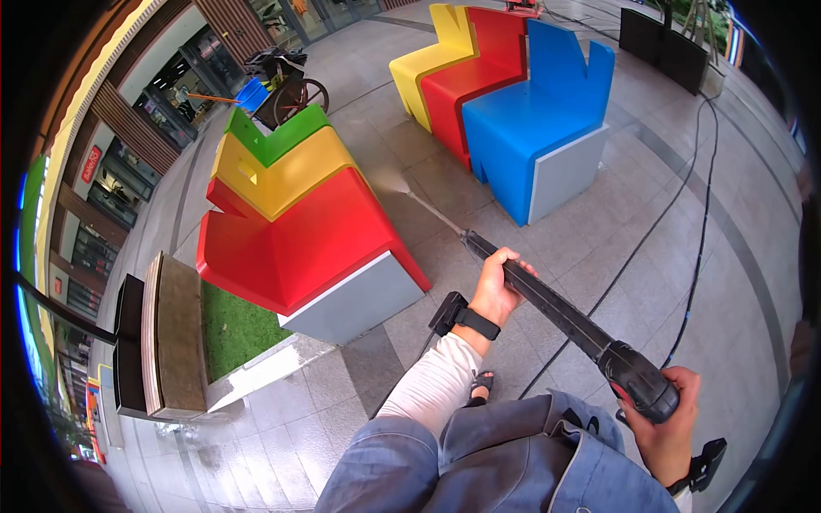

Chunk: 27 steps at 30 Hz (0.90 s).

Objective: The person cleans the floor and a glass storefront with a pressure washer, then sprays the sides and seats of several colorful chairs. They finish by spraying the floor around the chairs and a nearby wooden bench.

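A long black spray wand (556, 309) runs diagonally across the middle of the view, its thin metal tip pointing up and left. My left hand (502, 286) is wrapped round its barrel, with a black device strapped to the wrist. At the lower right, my right hand (671, 432) grips the thick rear handle. A pale spray leaves the nozzle between two groups of seats. The red seat (316, 244) is left of the tip, beside yellow and green ones. The blue seat (547, 120) stands to the right, beside another red and yellow one.
Black hoses (705, 214) lie across the grey paving (581, 239) on the right. A cart with a large wheel (299, 101) and a blue bucket (252, 94) stand behind the left seats. A wooden bench (175, 342) and green turf (235, 329) are at left; dark planters (663, 51) stand upper right.
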Each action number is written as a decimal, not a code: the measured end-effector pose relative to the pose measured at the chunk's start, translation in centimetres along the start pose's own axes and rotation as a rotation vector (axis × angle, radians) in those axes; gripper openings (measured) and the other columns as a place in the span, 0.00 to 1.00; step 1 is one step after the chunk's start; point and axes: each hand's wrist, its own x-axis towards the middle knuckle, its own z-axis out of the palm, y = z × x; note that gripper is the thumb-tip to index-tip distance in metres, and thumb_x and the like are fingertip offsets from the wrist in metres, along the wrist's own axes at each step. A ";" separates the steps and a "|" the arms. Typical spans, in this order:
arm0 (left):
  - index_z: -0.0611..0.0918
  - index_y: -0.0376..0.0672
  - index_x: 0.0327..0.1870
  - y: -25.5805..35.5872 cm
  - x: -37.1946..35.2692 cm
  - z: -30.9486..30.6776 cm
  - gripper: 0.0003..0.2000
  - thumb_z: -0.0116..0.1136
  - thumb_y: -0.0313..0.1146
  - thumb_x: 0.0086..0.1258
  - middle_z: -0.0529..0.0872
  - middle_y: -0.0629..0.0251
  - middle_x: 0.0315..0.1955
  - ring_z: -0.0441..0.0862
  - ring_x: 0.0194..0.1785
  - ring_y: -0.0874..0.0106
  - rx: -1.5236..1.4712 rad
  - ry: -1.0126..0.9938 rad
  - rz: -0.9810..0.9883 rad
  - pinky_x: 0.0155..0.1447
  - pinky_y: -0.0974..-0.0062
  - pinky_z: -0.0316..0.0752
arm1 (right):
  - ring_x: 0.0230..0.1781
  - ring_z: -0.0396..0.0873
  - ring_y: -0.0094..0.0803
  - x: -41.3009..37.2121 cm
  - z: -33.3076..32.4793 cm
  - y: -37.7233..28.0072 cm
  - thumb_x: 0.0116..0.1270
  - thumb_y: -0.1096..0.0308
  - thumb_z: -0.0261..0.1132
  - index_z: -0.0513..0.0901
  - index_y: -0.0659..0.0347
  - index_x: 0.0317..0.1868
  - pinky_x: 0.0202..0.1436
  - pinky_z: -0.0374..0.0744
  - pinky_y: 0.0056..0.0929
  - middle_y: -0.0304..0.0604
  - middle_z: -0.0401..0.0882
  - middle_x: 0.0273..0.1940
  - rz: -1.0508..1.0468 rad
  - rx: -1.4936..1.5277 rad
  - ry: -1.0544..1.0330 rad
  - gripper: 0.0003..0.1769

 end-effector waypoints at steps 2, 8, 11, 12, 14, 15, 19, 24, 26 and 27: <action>0.67 0.41 0.24 0.1 0.1 0.1 0.07 0.53 0.27 0.48 0.70 0.62 0.21 0.71 0.27 0.68 0.003 0.004 0.006 0.38 0.66 0.71 | 0.33 0.72 0.35 0.1 0.0 0.0 0.39 0.78 0.71 0.63 0.64 0.43 0.40 0.71 0.27 0.46 0.69 0.34 -0.007 -0.019 0.003 0.30; 0.66 0.42 0.24 0.9 0.2 0.3 0.08 0.53 0.27 0.48 0.70 0.62 0.21 0.70 0.26 0.68 0.021 -0.019 0.025 0.38 0.66 0.71 | 0.33 0.72 0.35 0.7 0.2 -0.6 0.39 0.78 0.71 0.64 0.64 0.43 0.40 0.71 0.27 0.47 0.69 0.34 0.013 0.005 -0.004 0.30; 0.66 0.42 0.24 1.3 0.6 0.4 0.08 0.53 0.27 0.48 0.70 0.62 0.21 0.70 0.27 0.68 0.011 -0.016 0.014 0.38 0.66 0.71 | 0.33 0.72 0.34 0.8 0.6 -0.5 0.39 0.78 0.71 0.64 0.64 0.43 0.40 0.71 0.27 0.47 0.69 0.34 0.023 0.013 -0.002 0.30; 0.66 0.42 0.24 1.6 0.6 0.5 0.08 0.53 0.27 0.48 0.70 0.62 0.21 0.70 0.27 0.68 0.013 -0.011 0.011 0.38 0.66 0.71 | 0.33 0.72 0.34 1.0 0.8 -0.6 0.39 0.78 0.71 0.64 0.64 0.43 0.40 0.71 0.27 0.47 0.69 0.34 0.025 0.013 -0.001 0.30; 0.66 0.42 0.24 1.6 0.7 0.5 0.08 0.53 0.27 0.48 0.70 0.62 0.21 0.70 0.27 0.68 0.016 -0.007 0.008 0.38 0.67 0.71 | 0.33 0.72 0.34 1.0 0.8 -0.6 0.39 0.78 0.71 0.64 0.64 0.43 0.40 0.71 0.27 0.46 0.69 0.34 0.043 0.022 0.002 0.30; 0.66 0.42 0.24 1.5 0.8 0.3 0.08 0.53 0.27 0.48 0.70 0.62 0.21 0.70 0.27 0.68 0.029 -0.012 0.017 0.38 0.67 0.71 | 0.33 0.72 0.34 1.0 0.8 -0.5 0.39 0.78 0.71 0.64 0.64 0.43 0.40 0.71 0.27 0.46 0.69 0.34 0.044 0.023 0.003 0.30; 0.67 0.41 0.24 0.8 0.5 0.7 0.07 0.53 0.27 0.48 0.70 0.62 0.21 0.71 0.27 0.67 0.028 0.012 -0.003 0.39 0.67 0.71 | 0.34 0.71 0.34 1.0 0.7 -1.1 0.38 0.80 0.70 0.64 0.64 0.43 0.41 0.70 0.26 0.45 0.68 0.34 0.063 0.013 0.017 0.30; 0.67 0.40 0.25 -4.0 1.3 0.4 0.08 0.53 0.29 0.48 0.71 0.61 0.21 0.71 0.27 0.66 0.013 -0.035 -0.089 0.40 0.66 0.71 | 0.34 0.70 0.33 -0.7 -1.8 -0.3 0.38 0.81 0.69 0.64 0.64 0.42 0.42 0.69 0.26 0.44 0.67 0.34 0.122 -0.067 0.041 0.29; 0.67 0.40 0.25 -5.1 1.5 0.3 0.08 0.53 0.29 0.48 0.71 0.61 0.22 0.71 0.28 0.66 0.036 -0.042 -0.126 0.39 0.66 0.71 | 0.33 0.70 0.33 -1.3 -2.2 -0.3 0.38 0.81 0.69 0.64 0.64 0.42 0.40 0.69 0.25 0.44 0.67 0.33 0.120 -0.092 0.048 0.29; 0.67 0.41 0.25 -5.4 1.6 0.2 0.08 0.53 0.29 0.48 0.71 0.61 0.21 0.72 0.28 0.66 0.002 -0.037 -0.149 0.39 0.65 0.71 | 0.32 0.70 0.33 -1.7 -2.2 -0.3 0.38 0.81 0.69 0.64 0.64 0.42 0.39 0.69 0.25 0.45 0.67 0.33 0.158 -0.088 0.050 0.29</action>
